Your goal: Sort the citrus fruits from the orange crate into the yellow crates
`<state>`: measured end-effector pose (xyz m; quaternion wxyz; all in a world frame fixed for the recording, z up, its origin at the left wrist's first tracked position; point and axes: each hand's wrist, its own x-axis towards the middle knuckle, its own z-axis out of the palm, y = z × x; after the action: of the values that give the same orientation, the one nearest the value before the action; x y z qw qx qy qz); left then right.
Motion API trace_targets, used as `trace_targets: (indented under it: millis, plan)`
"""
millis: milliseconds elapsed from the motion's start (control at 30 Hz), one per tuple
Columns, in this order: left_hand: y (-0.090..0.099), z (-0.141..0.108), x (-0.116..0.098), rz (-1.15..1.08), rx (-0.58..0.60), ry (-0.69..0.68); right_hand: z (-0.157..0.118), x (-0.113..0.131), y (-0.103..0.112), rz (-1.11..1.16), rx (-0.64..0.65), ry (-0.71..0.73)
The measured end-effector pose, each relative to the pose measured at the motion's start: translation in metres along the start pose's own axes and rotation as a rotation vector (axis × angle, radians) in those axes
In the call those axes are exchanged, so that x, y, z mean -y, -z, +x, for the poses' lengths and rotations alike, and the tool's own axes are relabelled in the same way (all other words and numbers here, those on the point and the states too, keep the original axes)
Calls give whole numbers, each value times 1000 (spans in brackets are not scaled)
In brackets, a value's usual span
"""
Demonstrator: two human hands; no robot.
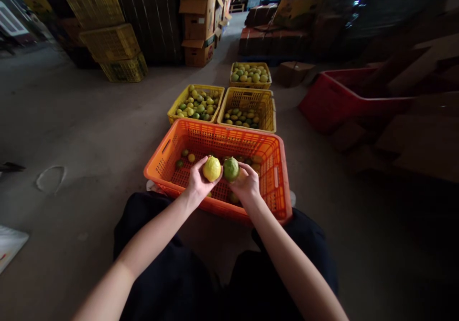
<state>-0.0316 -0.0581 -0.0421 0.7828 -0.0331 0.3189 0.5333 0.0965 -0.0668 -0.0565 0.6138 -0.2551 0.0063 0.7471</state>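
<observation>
My left hand (199, 179) is closed around a yellow lemon (212, 169). Beside it, my right hand (248, 183) grips a green lemon (231, 169). The two fruits are held side by side above the orange crate (219, 128), which stands on the floor between my legs. Inside that crate lie a few loose fruits, among them a small yellow one (191, 158) at the left; my hands hide part of the crate's bottom.
Behind the orange crate stand a left yellow crate (173, 112), a right yellow crate (271, 120) and a farther yellow crate (251, 85), all holding yellow and green fruit. A red bin (319, 103) is at the right. Stacked crates (111, 43) and cardboard boxes (196, 27) stand farther back.
</observation>
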Motion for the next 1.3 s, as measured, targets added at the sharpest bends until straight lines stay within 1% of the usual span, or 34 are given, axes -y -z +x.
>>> trace_targets:
  millis: [167, 367, 533, 700, 867, 1033, 1100, 1200, 1233, 1300]
  plan:
    - [-4, -1, 1, 42, -62, -7, 1, 1, 1, -13, 6, 20]
    - [-4, -1, 2, 77, -77, -22, -1, 2, 0, -53, 5, 34]
    - [-3, -1, 3, 78, -93, -8, -2, 2, -1, -65, -10, 12]
    - [-3, -2, 4, 80, -95, -2, -2, 0, -3, -77, -73, -6]
    - [-2, 0, 4, 47, -92, 13, -1, -1, -6, -137, -103, -34]
    - [0, 0, 4, 34, -78, 11, 2, -5, -5, -222, -190, -34]
    - [0, 0, 4, 30, -78, 10, 5, -7, -1, -271, -161, -10]
    - [-1, -1, 4, 19, -77, 18, 8, -9, 6, -321, -75, 50]
    - [-1, -1, 3, 15, -71, 23, 9, -10, 8, -318, -64, 67]
    - [-2, -1, 3, 3, -48, 39, 10, -9, 9, -292, -85, 64]
